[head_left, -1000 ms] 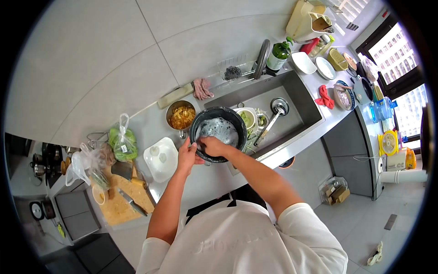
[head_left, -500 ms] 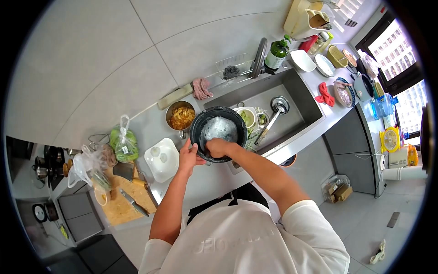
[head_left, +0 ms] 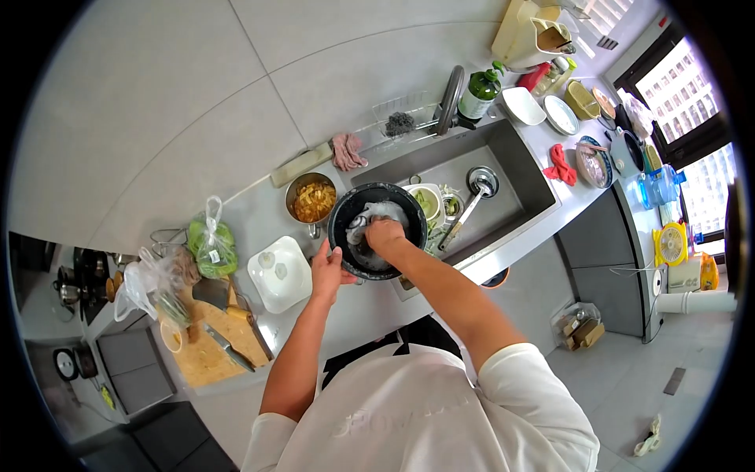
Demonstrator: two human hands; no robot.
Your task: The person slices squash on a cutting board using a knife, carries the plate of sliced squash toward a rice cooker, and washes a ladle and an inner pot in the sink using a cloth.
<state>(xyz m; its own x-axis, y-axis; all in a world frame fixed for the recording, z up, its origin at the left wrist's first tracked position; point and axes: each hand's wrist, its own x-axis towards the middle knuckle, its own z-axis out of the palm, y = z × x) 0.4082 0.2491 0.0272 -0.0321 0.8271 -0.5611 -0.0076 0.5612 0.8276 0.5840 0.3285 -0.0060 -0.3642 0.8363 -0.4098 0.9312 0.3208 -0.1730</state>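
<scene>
A black pot [head_left: 338,244] with whitish, cloudy liquid rests over the left end of the steel sink [head_left: 511,208]. My left hand [head_left: 325,273] holds the near left rim, thumb raised along the outside. Inside the pot, my right hand [head_left: 384,236] reaches down, its fingertips hidden in the liquid and something greyish-white; what it grips, if anything, cannot be made out. Touching distance from the pot's right side, a white bowl [head_left: 434,197] with green pieces sits in the sink, beside a ladle [head_left: 469,220]. Behind my left hand stands a metal pan [head_left: 313,200] of orange-brown food.
On the left are a white square dish [head_left: 280,279], a knife [head_left: 228,347] on a wooden board [head_left: 197,366] and a bag of greens [head_left: 212,248]. Behind the sink are a faucet [head_left: 451,98] and a green bottle [head_left: 480,96]. Dishes [head_left: 561,115] line the right counter.
My right hand has moved within the pot, now nearer its centre. The liquid's surface has shifted and a greyish-white shape shows. My left hand stays at the rim.
</scene>
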